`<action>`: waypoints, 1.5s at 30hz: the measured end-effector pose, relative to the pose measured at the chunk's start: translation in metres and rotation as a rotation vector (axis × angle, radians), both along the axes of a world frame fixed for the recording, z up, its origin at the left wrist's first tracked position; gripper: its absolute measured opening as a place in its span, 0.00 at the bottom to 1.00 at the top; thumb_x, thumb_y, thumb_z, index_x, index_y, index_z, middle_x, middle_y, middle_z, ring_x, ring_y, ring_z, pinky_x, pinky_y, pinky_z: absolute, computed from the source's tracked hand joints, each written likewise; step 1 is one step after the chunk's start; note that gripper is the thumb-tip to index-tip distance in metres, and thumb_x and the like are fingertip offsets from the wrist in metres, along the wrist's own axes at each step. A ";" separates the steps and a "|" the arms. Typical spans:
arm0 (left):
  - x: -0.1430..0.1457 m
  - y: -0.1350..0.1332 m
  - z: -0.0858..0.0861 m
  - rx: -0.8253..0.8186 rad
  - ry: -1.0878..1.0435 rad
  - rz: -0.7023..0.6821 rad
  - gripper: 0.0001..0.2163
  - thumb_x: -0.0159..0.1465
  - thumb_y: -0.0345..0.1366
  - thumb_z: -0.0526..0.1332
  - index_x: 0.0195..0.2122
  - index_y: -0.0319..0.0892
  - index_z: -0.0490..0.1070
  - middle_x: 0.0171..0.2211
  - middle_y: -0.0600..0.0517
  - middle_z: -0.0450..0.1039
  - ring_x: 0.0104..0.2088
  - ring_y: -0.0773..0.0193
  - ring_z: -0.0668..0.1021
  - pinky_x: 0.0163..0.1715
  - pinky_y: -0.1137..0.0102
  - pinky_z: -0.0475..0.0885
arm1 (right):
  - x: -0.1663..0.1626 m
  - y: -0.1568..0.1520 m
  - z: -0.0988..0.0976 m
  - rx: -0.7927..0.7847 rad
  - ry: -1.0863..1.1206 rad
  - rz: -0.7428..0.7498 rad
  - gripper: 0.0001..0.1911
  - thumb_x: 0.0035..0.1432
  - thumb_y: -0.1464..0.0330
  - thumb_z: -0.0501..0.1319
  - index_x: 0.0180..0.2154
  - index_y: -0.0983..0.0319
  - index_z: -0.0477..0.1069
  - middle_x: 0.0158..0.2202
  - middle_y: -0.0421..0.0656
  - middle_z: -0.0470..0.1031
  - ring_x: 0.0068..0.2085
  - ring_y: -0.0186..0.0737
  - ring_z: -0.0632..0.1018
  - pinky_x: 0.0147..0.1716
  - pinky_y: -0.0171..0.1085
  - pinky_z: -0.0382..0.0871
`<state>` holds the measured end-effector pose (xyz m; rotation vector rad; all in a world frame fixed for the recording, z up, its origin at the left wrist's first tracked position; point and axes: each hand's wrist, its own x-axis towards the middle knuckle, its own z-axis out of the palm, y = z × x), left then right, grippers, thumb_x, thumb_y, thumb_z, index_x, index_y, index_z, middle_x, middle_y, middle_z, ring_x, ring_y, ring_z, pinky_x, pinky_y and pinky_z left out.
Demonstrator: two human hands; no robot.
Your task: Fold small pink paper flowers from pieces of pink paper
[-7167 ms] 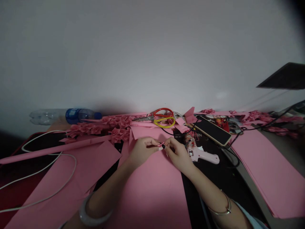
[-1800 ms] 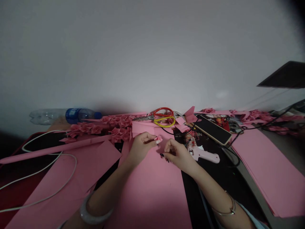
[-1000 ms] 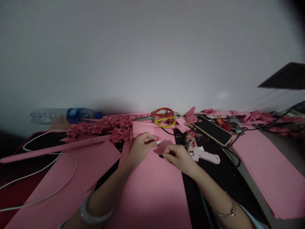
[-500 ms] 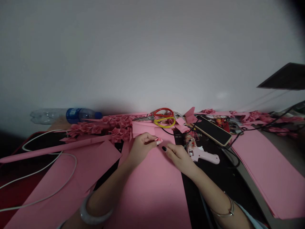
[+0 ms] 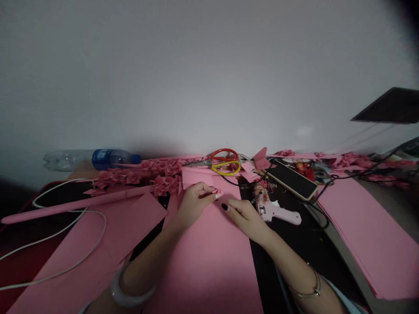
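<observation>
Between the thumb and index finger of my left hand [image 5: 195, 201] is a small folded piece of pink paper [image 5: 218, 191], its edge showing past the fingertips. My right hand [image 5: 245, 216] is close beside it on the right, thumb laid against curled fingers. Whatever those fingers hold, if anything, is hidden. Both hands are above a large pink paper sheet [image 5: 209, 261]. Just beyond them lie scissors [image 5: 225, 168] with one red and one yellow handle. A pale pink glue gun [image 5: 278, 212] rests right of my right hand.
Pink paper flowers [image 5: 165, 183] cluster along the wall, near a long rolled pink paper tube [image 5: 78, 203]. A plastic bottle [image 5: 101, 159] lies at the back left. To the right are a phone [image 5: 291, 179], black cables and stacked pink paper [image 5: 369, 235]. A white cable [image 5: 101, 237] loops at left.
My right thumb has shifted very slightly left and down. My left hand still pinches the folded paper in nearly the same spot; the other things have stayed put.
</observation>
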<state>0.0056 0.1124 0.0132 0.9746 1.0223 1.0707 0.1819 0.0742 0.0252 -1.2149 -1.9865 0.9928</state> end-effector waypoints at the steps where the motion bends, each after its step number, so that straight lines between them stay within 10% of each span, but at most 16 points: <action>1: 0.000 0.000 0.000 0.004 0.005 -0.005 0.14 0.43 0.40 0.76 0.26 0.40 0.74 0.31 0.50 0.81 0.36 0.60 0.80 0.43 0.65 0.73 | 0.000 -0.001 0.001 0.006 0.007 -0.005 0.19 0.68 0.64 0.50 0.24 0.58 0.50 0.22 0.34 0.49 0.24 0.32 0.55 0.23 0.35 0.47; 25: 0.000 0.000 -0.002 0.008 0.003 -0.004 0.12 0.45 0.37 0.74 0.25 0.41 0.73 0.29 0.53 0.79 0.33 0.63 0.79 0.37 0.68 0.72 | -0.004 0.000 -0.007 -0.137 0.190 -0.176 0.08 0.57 0.70 0.60 0.28 0.62 0.76 0.25 0.44 0.80 0.28 0.38 0.80 0.31 0.36 0.72; 32: 0.000 -0.001 0.001 -0.003 0.009 -0.002 0.13 0.45 0.38 0.75 0.25 0.40 0.73 0.30 0.51 0.80 0.34 0.62 0.79 0.39 0.67 0.73 | -0.004 0.000 -0.010 -0.237 0.279 -0.222 0.08 0.57 0.67 0.61 0.27 0.61 0.70 0.22 0.42 0.77 0.22 0.35 0.76 0.24 0.34 0.69; 45: -0.001 -0.001 -0.001 0.022 0.012 -0.025 0.12 0.45 0.38 0.74 0.25 0.42 0.74 0.31 0.50 0.82 0.38 0.58 0.81 0.44 0.64 0.73 | 0.000 0.000 -0.001 0.156 0.043 -0.201 0.21 0.68 0.63 0.51 0.21 0.59 0.58 0.23 0.39 0.62 0.27 0.38 0.66 0.28 0.37 0.58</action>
